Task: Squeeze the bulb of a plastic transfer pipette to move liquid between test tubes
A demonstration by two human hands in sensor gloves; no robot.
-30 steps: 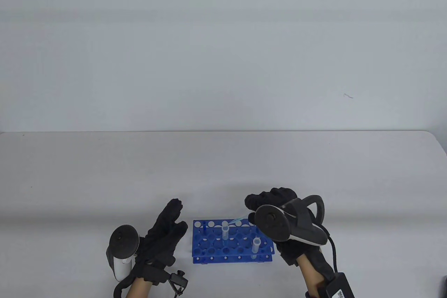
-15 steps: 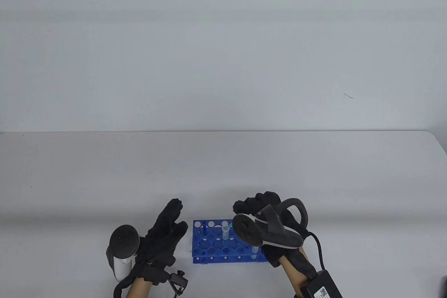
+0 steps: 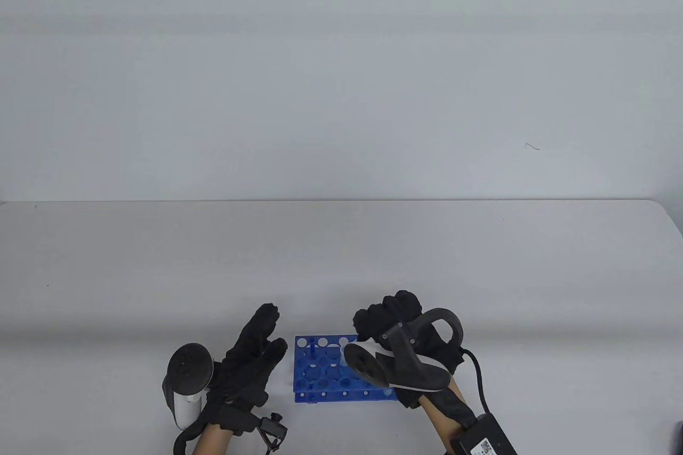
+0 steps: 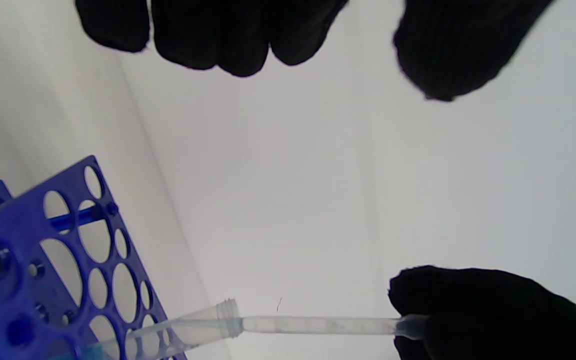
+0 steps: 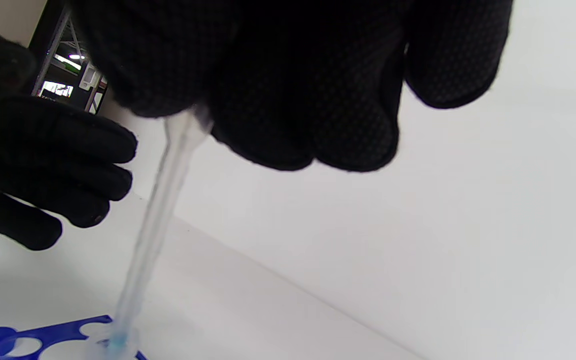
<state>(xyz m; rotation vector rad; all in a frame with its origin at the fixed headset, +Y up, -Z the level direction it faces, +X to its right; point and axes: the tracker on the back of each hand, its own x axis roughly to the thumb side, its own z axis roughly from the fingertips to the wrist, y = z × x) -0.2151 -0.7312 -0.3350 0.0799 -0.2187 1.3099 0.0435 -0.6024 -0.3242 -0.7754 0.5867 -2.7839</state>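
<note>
A blue test tube rack (image 3: 320,372) stands near the table's front edge. My right hand (image 3: 392,319) hovers over its right half and grips a clear plastic pipette (image 5: 160,210), the bulb hidden inside the fingers. The pipette stem (image 4: 318,325) slants down into the mouth of a clear test tube (image 4: 203,327) in the rack; blue liquid shows at the tip (image 5: 116,342). My left hand (image 3: 256,351) rests open on the table just left of the rack, holding nothing. A second tube is hidden under the right tracker in the table view.
The rack (image 4: 28,260) has many empty holes and a blue rod (image 3: 310,351) at its back left. A black box with a cable (image 3: 483,436) lies by my right forearm. Bare white table (image 3: 341,252) stretches beyond the rack.
My right hand has moved left over the rack with the pipette, tilting it upright so the tip went into the tube. The left hand has not moved.
</note>
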